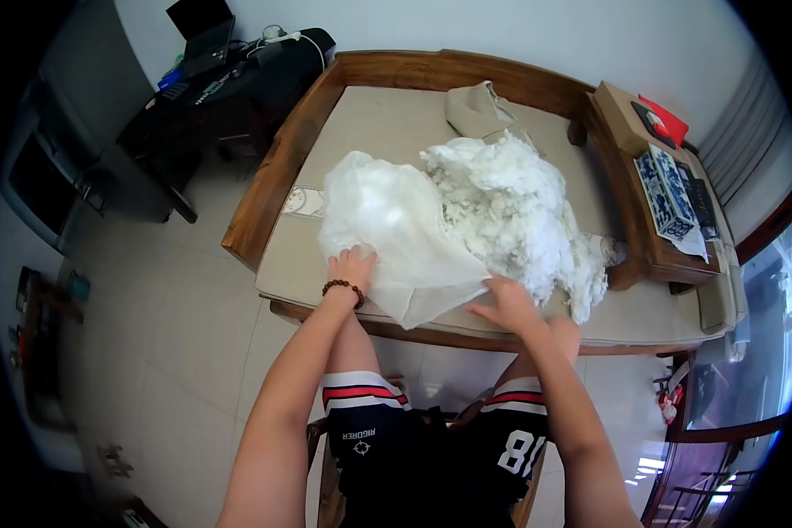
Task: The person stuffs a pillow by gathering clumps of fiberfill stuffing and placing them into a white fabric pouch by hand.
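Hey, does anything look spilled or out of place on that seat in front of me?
Yes: fluffy white stuffing lies in a loose, bare heap on the seat cushion, right of the white bag, with ragged clumps trailing toward the front edge. Behind it, a beige cloth sits crumpled.

White bag (pixel 383 211), stuffing (pixel 512 211), beige cloth (pixel 472 109) on wooden bench (pixel 283 167)

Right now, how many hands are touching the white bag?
2: the left hand on the near left side of the white bag, the right hand at its right corner.
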A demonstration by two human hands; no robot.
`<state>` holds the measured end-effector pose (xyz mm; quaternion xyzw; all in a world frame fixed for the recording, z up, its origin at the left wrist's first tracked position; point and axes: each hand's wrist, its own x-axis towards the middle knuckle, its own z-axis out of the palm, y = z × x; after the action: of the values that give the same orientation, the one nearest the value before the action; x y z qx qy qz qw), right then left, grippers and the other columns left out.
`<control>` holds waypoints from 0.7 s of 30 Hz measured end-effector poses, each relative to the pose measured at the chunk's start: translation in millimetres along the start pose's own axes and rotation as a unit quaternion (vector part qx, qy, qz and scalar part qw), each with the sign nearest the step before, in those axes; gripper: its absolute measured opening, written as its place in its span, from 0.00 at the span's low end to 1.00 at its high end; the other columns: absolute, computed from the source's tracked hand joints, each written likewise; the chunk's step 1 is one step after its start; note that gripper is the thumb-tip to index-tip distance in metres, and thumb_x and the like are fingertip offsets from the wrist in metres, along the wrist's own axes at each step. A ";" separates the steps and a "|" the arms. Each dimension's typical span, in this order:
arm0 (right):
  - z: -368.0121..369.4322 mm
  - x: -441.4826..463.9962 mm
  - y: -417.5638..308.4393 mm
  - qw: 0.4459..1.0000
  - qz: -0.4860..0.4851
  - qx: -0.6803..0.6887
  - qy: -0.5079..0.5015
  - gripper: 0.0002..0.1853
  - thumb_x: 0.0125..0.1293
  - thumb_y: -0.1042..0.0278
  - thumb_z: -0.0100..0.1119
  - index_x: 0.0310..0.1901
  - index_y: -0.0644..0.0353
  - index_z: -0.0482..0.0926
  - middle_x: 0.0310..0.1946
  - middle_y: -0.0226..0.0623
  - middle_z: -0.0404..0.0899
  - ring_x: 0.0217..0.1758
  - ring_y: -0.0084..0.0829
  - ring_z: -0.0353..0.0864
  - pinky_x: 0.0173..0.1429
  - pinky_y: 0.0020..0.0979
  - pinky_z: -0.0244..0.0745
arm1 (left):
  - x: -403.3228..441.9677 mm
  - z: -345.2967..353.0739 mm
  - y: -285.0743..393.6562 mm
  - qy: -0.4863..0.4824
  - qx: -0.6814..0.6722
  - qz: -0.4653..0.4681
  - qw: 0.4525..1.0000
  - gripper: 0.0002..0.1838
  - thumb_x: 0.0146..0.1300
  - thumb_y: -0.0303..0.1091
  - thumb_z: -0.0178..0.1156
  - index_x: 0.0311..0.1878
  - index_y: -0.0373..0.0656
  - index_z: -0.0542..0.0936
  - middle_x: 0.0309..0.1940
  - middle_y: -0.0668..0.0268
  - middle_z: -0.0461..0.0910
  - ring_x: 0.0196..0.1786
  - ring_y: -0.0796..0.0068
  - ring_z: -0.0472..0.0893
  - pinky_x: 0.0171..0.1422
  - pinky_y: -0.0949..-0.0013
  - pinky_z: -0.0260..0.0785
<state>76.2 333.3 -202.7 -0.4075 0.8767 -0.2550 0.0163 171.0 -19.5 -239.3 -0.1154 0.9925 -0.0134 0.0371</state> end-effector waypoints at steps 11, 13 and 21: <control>17.4 12.4 14.7 0.966 0.243 0.044 0.077 0.12 0.66 0.67 0.66 0.47 0.63 0.87 0.45 0.52 0.88 0.52 0.54 0.86 0.55 0.50 0.82 | 8.7 13.3 -47.0 -0.051 -0.075 0.043 0.995 0.16 0.60 0.46 0.74 0.44 0.46 0.87 0.47 0.56 0.88 0.51 0.50 0.86 0.61 0.53 0.79; 35.4 16.9 30.2 0.982 0.140 0.020 0.127 0.11 0.61 0.78 0.61 0.45 0.60 0.86 0.44 0.50 0.87 0.49 0.55 0.86 0.53 0.51 0.82 | -11.4 -22.7 -45.6 -0.004 -0.080 0.065 0.995 0.17 0.59 0.48 0.75 0.42 0.46 0.89 0.43 0.56 0.88 0.49 0.51 0.86 0.60 0.54 0.79; 13.3 20.5 27.8 0.987 0.025 -0.024 0.157 0.24 0.51 0.88 0.57 0.50 0.59 0.85 0.48 0.47 0.84 0.48 0.55 0.85 0.53 0.49 0.81 | -26.2 -29.0 -69.6 0.031 -0.223 0.011 0.974 0.10 0.65 0.37 0.70 0.43 0.41 0.88 0.41 0.54 0.87 0.46 0.52 0.86 0.55 0.55 0.79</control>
<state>46.1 327.7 -223.3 -0.3403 0.8844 -0.2940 -0.1248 210.0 -80.7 -206.1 -0.1097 0.9725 0.2047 -0.0206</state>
